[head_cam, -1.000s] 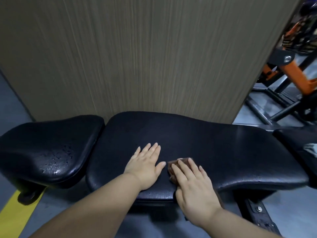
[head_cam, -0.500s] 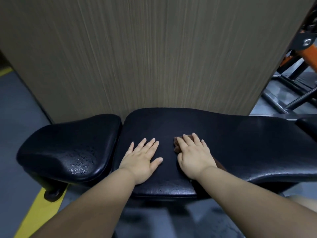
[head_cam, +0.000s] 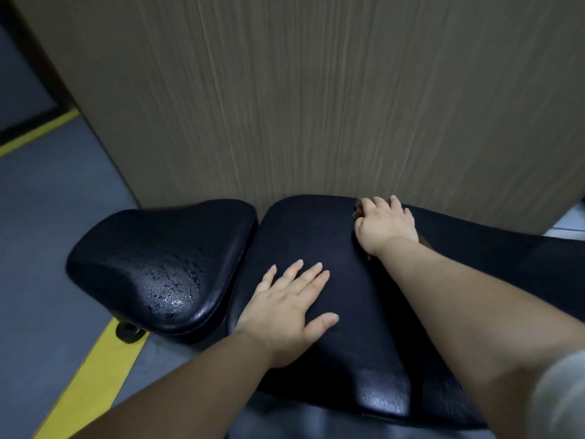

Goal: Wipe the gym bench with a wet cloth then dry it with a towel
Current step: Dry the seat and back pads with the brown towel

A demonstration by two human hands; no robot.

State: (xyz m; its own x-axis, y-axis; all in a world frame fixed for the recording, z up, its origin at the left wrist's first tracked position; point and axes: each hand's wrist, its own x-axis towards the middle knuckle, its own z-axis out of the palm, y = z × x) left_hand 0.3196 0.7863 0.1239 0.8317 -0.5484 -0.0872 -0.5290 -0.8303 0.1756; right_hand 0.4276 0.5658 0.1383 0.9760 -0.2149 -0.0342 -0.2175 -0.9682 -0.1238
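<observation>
At the far edge of the bench (head_cam: 316,236), the right hand (head_cam: 386,223) presses flat on the cloth (head_cam: 358,211), probably limp and slippery; the left hand (head_cam: 285,312) lies spread.

Far side: wood panel (head_cam: 316,106) stands hard behind your bench pad (head_cam: 310,242), no passage | Left: seat pad (head_cam: 158,258) just beside, slim gap | Pad top: bare strip between your left hand (head_cam: 285,315) and right hand (head_cam: 384,223) | Left of bench: open floor (head_cam: 57,248)

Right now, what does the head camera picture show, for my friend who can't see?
A right hand presses a brown cloth near the far edge of a black gym bench, the left hand resting flat nearer. Water drops shine on the seat pad to the left.
</observation>
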